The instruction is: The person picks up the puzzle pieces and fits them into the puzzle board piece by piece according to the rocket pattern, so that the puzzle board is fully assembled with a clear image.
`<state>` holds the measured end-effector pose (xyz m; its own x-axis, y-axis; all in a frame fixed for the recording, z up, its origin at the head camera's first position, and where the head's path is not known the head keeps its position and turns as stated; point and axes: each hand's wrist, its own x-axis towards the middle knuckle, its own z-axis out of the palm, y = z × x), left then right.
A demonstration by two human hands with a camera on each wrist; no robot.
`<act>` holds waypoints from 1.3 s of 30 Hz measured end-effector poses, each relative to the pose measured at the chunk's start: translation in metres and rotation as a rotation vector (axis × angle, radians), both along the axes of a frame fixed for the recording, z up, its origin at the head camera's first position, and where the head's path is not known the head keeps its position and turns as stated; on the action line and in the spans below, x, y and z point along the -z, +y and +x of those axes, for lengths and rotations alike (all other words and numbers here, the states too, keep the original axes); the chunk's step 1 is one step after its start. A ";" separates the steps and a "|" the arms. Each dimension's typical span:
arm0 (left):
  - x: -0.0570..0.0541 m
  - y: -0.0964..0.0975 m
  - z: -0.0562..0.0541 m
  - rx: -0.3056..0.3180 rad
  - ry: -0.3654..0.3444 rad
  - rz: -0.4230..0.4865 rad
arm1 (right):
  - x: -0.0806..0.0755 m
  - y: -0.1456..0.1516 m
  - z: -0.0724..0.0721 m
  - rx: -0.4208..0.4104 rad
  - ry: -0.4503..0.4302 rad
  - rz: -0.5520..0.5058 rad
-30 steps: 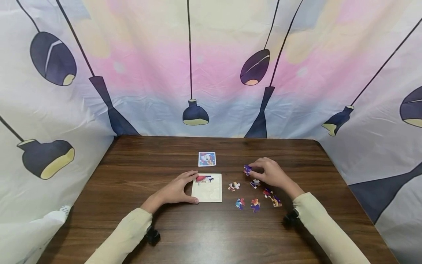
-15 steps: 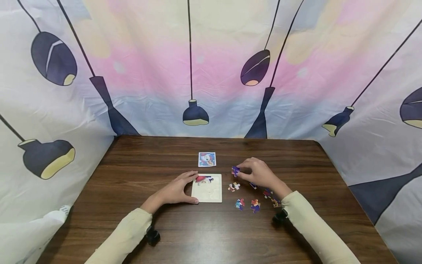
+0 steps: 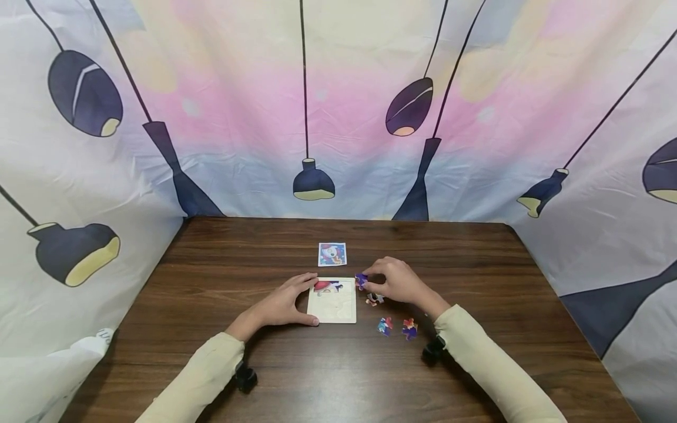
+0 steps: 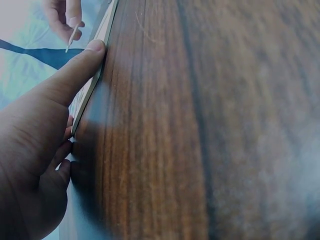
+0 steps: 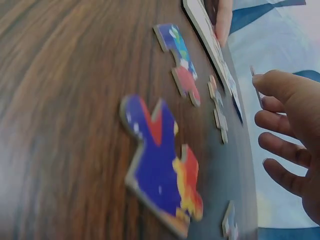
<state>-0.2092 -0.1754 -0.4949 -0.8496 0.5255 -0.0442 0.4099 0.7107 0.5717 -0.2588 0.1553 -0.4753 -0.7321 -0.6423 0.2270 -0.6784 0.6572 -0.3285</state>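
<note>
My left hand (image 3: pixel 282 302) holds the left side of a pale square puzzle tray (image 3: pixel 338 322), thumb on the lower corner and fingertips at the upper one. A red, white and dark piece (image 3: pixel 324 286) lies in the tray's upper left. Between thumb and fingers, my right hand (image 3: pixel 399 283) pinches a purple puzzle piece (image 3: pixel 361 281), just right of the tray's upper right corner. The right wrist view shows this pinched piece (image 5: pixel 257 92) edge-on, raised off the table. A white and brown piece (image 3: pixel 374 300) lies under the right fingers, partly covered.
Nearer the front lie a blue and red piece (image 3: pixel 385 326) and a purple and orange piece (image 3: pixel 409 329). Another piece (image 5: pixel 229 220) shows in the right wrist view. Behind the tray is a small picture card (image 3: pixel 332 254). A printed cloth (image 3: pixel 254 176) hangs beyond the table.
My right hand has carried the purple piece leftward and slightly nearer, up to the tray's edge. Its forearm now hides several loose pieces. My left hand and the tray have stayed put.
</note>
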 end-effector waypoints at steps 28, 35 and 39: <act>0.000 0.000 0.000 -0.006 -0.019 -0.004 | 0.009 -0.037 -0.004 -0.047 -0.013 0.076; 0.000 0.000 0.001 -0.008 -0.022 -0.001 | 0.011 -0.036 -0.004 -0.033 -0.027 0.077; -0.001 0.000 0.002 -0.011 -0.020 0.001 | 0.012 -0.036 -0.004 -0.042 -0.016 0.069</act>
<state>-0.2076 -0.1754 -0.4944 -0.8544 0.5161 -0.0605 0.3906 0.7146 0.5803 -0.2633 0.1190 -0.4869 -0.7075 -0.6860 0.1696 -0.7008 0.6501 -0.2938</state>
